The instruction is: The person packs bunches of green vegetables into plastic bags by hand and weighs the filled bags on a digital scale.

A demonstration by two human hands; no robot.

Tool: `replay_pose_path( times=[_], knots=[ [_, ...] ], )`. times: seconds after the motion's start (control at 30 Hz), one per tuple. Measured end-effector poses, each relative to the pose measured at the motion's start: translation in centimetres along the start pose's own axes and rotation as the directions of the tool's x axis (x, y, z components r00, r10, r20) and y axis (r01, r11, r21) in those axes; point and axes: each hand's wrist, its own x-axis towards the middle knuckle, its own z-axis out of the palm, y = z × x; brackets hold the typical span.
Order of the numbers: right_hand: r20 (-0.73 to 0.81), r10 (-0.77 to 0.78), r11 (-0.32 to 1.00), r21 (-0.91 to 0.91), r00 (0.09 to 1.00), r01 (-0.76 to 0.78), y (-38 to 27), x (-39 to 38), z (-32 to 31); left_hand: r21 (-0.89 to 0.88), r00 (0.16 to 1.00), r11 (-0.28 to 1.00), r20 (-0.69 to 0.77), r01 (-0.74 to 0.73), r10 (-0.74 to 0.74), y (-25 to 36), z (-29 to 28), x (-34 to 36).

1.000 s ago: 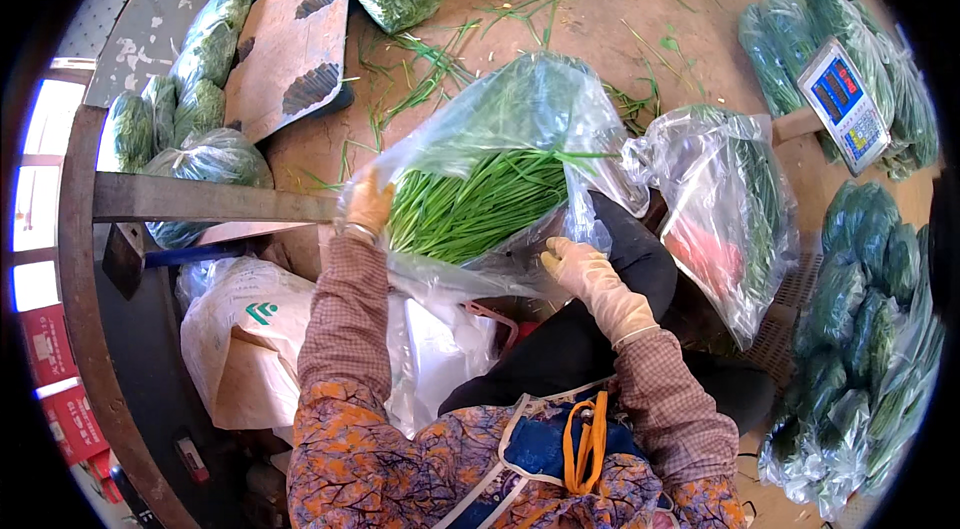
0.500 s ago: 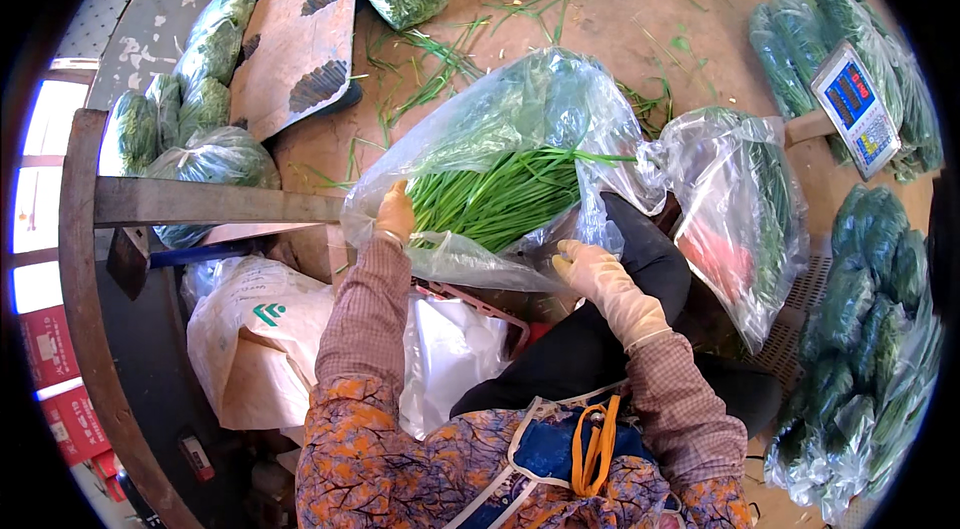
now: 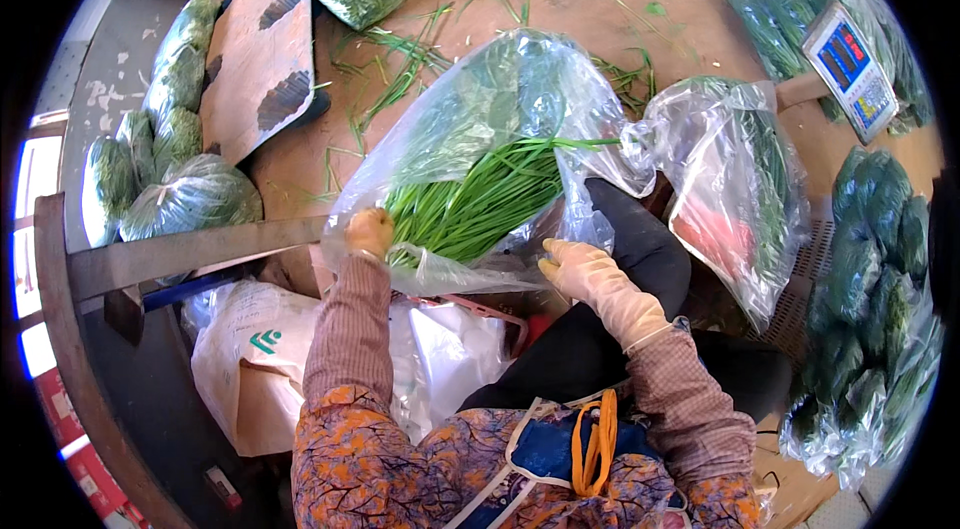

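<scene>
A clear plastic bag (image 3: 510, 94) lies across my lap, its mouth facing me. Long green stalks, like garlic chives (image 3: 480, 199), fill its lower part, and a few tips poke out to the right. My left hand (image 3: 370, 232), in a pale glove, is curled around the bag's left edge beside the cut ends of the stalks. My right hand (image 3: 585, 277), gloved too, has its fingers drawn together at the near right edge of the bag's mouth and appears to pinch the film.
A filled clear bag (image 3: 740, 199) leans to my right, below a scale display (image 3: 850, 69). Bagged greens (image 3: 865, 289) line the right side, others (image 3: 180, 149) the left. A wooden bar (image 3: 200, 247) crosses at left, above a white sack (image 3: 250, 359). Loose stalks (image 3: 400, 79) litter the floor.
The view has shifted a little. My left hand has curled more tightly at the bag's left edge, lower than before. My right hand stays by the near edge, fingers closer together.
</scene>
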Motion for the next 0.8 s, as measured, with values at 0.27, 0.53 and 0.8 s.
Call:
replay_pose_path(
  times=[0.27, 0.53, 0.8],
  knots=[
    [0.097, -0.335, 0.92, -0.181, 0.937, 0.348, -6.4, 1.9, 4.6, -0.41, 0.906, 0.811, -0.249, -0.418, 0.341, 0.0, 1.7, -8.1],
    [0.296, -0.445, 0.819, -0.248, 0.845, 0.518, -7.9, 2.1, 10.0, -0.41, 0.999, 0.911, -0.046, -0.034, 0.016, 3.3, 1.8, -6.2],
    [0.356, -0.481, 0.796, -0.206, 0.801, 0.57, -8.0, 1.2, 10.5, -0.084, 0.985, 0.991, 0.128, -0.108, 0.118, 2.2, 2.0, -7.5]
  ],
)
